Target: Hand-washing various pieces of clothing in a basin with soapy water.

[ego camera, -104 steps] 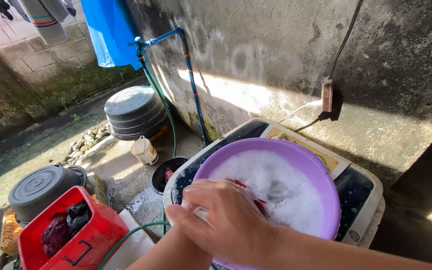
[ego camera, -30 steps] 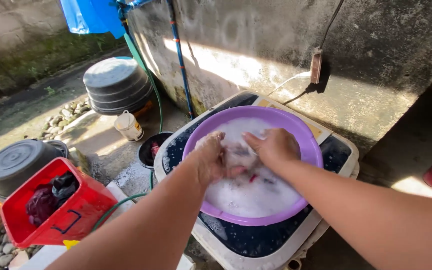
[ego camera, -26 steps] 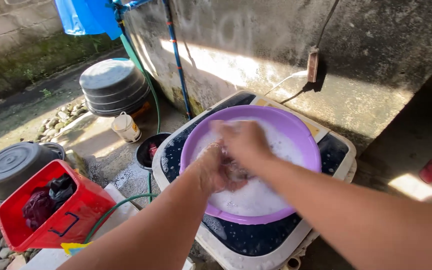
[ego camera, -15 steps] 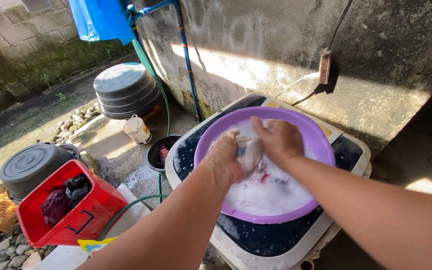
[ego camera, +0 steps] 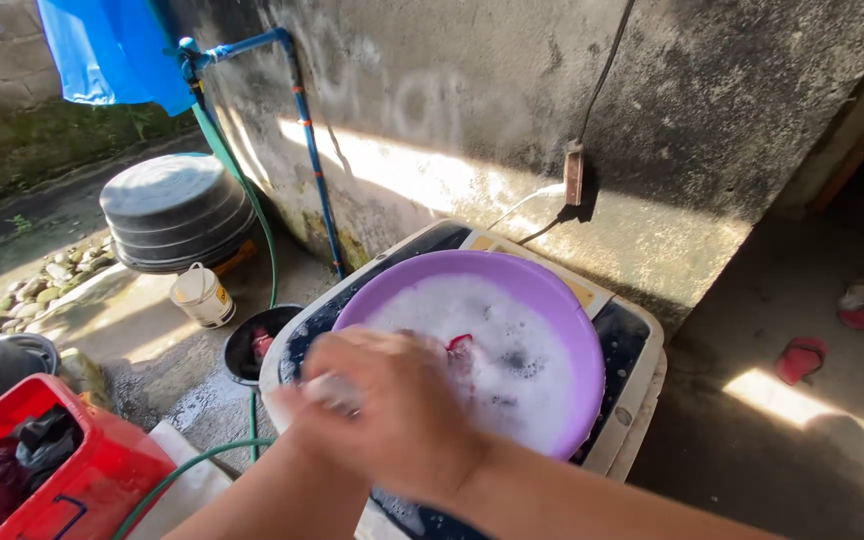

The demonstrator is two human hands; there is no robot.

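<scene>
A purple basin (ego camera: 564, 310) full of white suds sits on top of a white and dark-blue washing machine (ego camera: 633, 352). Both my hands are pressed together above the basin's near rim, blurred by motion. My right hand (ego camera: 400, 415) lies on top, fingers curled, and covers most of my left hand (ego camera: 290, 412). A pale, soapy piece of cloth (ego camera: 328, 390) shows between them, gripped by both. A bit of red cloth (ego camera: 460, 343) pokes out of the foam just beyond my hands.
A red crate (ego camera: 92, 480) of dark clothes stands at lower left, a green hose (ego camera: 184, 470) beside it. Stacked grey basins (ego camera: 174, 208), a small white bucket (ego camera: 202, 296) and a black bucket (ego camera: 248, 345) sit near the blue tap pipe (ego camera: 305, 125). A wall socket (ego camera: 574, 172) hangs behind; red sandals (ego camera: 802, 358) lie to the right.
My hands have come back from the middle of the basin to its near rim, closing over each other. The view has swung to the right, bringing the sandals into sight.
</scene>
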